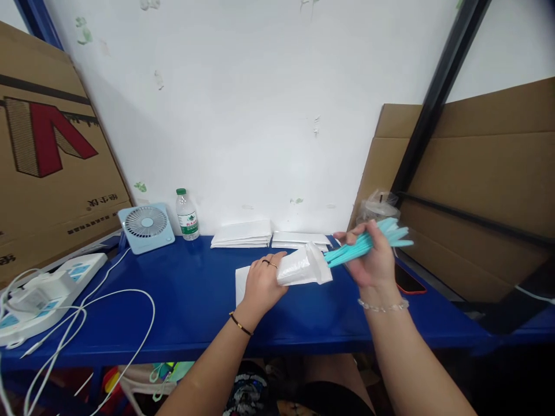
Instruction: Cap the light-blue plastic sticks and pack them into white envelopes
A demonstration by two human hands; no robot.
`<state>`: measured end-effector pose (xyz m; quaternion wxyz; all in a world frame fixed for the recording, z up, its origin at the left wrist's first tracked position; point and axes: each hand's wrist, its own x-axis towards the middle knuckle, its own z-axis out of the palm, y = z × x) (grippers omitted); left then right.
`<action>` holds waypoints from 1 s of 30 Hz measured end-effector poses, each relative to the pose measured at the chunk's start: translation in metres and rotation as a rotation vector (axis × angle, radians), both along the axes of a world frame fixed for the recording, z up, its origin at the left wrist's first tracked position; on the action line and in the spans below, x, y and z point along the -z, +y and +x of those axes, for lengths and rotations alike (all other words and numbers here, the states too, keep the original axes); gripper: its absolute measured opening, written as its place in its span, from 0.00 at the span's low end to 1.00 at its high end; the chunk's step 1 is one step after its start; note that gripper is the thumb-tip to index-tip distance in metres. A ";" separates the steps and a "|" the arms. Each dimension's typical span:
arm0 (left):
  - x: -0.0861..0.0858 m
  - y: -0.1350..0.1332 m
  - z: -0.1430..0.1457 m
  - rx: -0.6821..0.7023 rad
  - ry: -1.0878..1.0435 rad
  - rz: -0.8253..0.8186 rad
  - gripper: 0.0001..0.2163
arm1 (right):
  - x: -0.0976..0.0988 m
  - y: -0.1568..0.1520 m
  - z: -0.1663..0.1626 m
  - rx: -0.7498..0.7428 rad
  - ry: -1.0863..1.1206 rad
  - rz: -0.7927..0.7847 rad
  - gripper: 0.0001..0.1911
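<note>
My left hand (264, 280) is closed around a white, glossy packet (299, 267) whose mouth points to the right. In my right hand (375, 260) is a bundle of thin turquoise strips (358, 245), gripped between thumb and fingers. The bundle's left end meets the mouth of the packet; how far it reaches inside is hidden. Its loose right ends fan out past my right hand. Beneath my left hand a flat white piece (241, 282) shows at the left; whether it belongs to the packet I cannot tell.
Behind the hands, two stacks of white packets (240, 234) (301, 239) lie against the wall on the blue table (182, 318). A bottle (187, 216), a small blue fan (147, 227) and a power strip (47, 297) with loose cables stand left. A phone (410, 280) lies right.
</note>
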<state>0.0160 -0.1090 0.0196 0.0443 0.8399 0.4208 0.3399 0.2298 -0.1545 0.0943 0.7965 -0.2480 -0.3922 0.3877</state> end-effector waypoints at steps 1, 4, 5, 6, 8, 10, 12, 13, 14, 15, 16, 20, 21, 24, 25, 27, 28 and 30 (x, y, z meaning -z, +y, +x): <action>-0.002 -0.002 0.003 0.021 -0.047 -0.011 0.28 | -0.003 0.001 -0.005 -0.002 -0.016 0.010 0.15; -0.006 -0.007 0.012 0.065 -0.214 -0.045 0.27 | -0.001 0.007 -0.023 0.000 -0.060 -0.012 0.16; -0.006 -0.008 0.015 0.070 -0.273 -0.053 0.27 | 0.000 0.009 -0.030 0.003 -0.079 -0.035 0.16; -0.006 -0.009 0.017 0.073 -0.332 -0.060 0.27 | 0.001 0.011 -0.036 0.011 -0.108 -0.067 0.17; -0.007 -0.009 0.021 0.086 -0.439 -0.082 0.26 | -0.002 0.015 -0.048 0.025 -0.198 -0.149 0.15; -0.007 -0.008 0.022 0.097 -0.532 -0.128 0.26 | -0.010 0.019 -0.058 -0.005 -0.335 -0.216 0.15; -0.007 -0.005 0.022 0.095 -0.607 -0.191 0.26 | -0.021 0.021 -0.067 -0.064 -0.498 -0.245 0.17; -0.007 -0.004 0.021 0.094 -0.639 -0.223 0.26 | -0.026 0.022 -0.071 -0.086 -0.574 -0.246 0.17; -0.007 -0.003 0.020 0.098 -0.667 -0.254 0.27 | -0.032 0.024 -0.074 -0.099 -0.639 -0.240 0.18; -0.007 -0.001 0.019 0.110 -0.691 -0.283 0.28 | -0.037 0.025 -0.077 -0.104 -0.687 -0.234 0.19; -0.007 0.000 0.018 0.129 -0.717 -0.309 0.28 | -0.042 0.025 -0.080 -0.107 -0.721 -0.228 0.20; -0.003 0.005 0.009 0.282 -0.834 -0.436 0.29 | -0.055 0.028 -0.078 -0.161 -0.832 -0.180 0.20; -0.002 0.007 0.006 0.331 -0.868 -0.485 0.29 | -0.057 0.028 -0.074 -0.184 -0.864 -0.135 0.19; -0.001 0.011 -0.004 0.496 -0.971 -0.677 0.28 | -0.063 0.030 -0.059 -0.339 -0.985 0.059 0.19; -0.002 0.011 -0.008 0.570 -0.987 -0.748 0.28 | -0.064 0.031 -0.055 -0.404 -1.027 0.097 0.20; -0.005 0.010 -0.014 0.714 -0.974 -0.869 0.29 | -0.065 0.033 -0.051 -0.497 -1.074 0.093 0.18; -0.007 0.008 -0.016 0.752 -0.954 -0.903 0.30 | -0.064 0.035 -0.051 -0.503 -1.070 0.065 0.16; -0.010 0.003 -0.018 0.709 -0.933 -0.890 0.33 | -0.062 0.037 -0.054 -0.439 -1.019 0.014 0.12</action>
